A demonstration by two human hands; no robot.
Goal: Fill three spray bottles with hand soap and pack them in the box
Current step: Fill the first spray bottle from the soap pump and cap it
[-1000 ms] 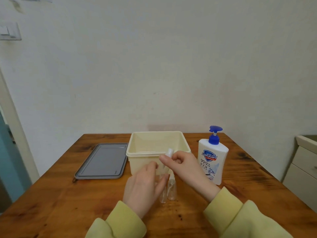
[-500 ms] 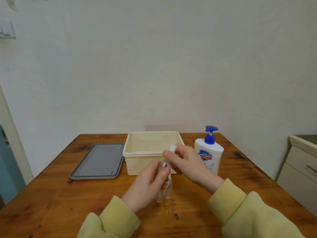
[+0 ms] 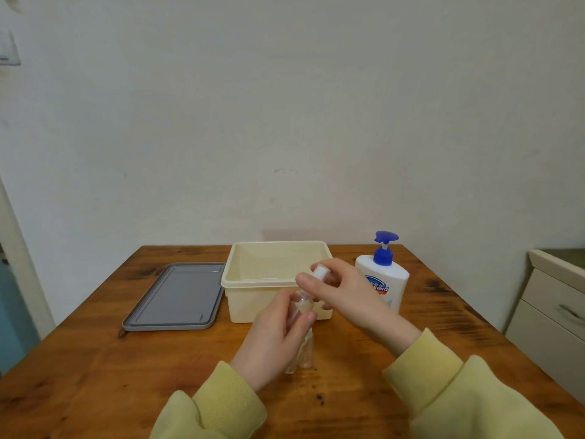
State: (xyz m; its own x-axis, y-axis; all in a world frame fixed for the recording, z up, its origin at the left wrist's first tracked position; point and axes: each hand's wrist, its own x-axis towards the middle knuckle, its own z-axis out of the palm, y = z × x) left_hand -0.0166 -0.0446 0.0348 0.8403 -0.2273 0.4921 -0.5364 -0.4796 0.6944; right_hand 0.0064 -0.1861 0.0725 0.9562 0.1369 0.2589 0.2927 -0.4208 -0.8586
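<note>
**Q:** Stage shown?

**A:** Early, by judgement; the left hand (image 3: 275, 334) has its fingers (image 3: 305, 318) curled round one clear spray bottle (image 3: 300, 307), held above the worktop (image 3: 126, 375) in front of the box (image 3: 275, 282); the right hand (image 3: 351, 294) pinches the white spray head (image 3: 319, 269) just above the bottle's neck; whether the head is already free of the neck cannot be told.

**Q:** Done, and left?

**A:** The held bottle looks clear, with no soap seen in it; the cream box stands open, and its visible interior holds nothing; filling, recapping and packing therefore appear to remain for every bottle.

**Q:** Counts?

**A:** Spray bottles: one in hand, plus two standing bottles (image 3: 306, 353) close together on the worktop, partly hidden behind the left hand; three in all, as far as can be made out; soap dispenser (image 3: 384, 280): one, white with a blue pump, just right of the box; box: one; grey lid (image 3: 177, 296): one, lying flat on the worktop just left of the box; hands: two, both occupied.
</note>
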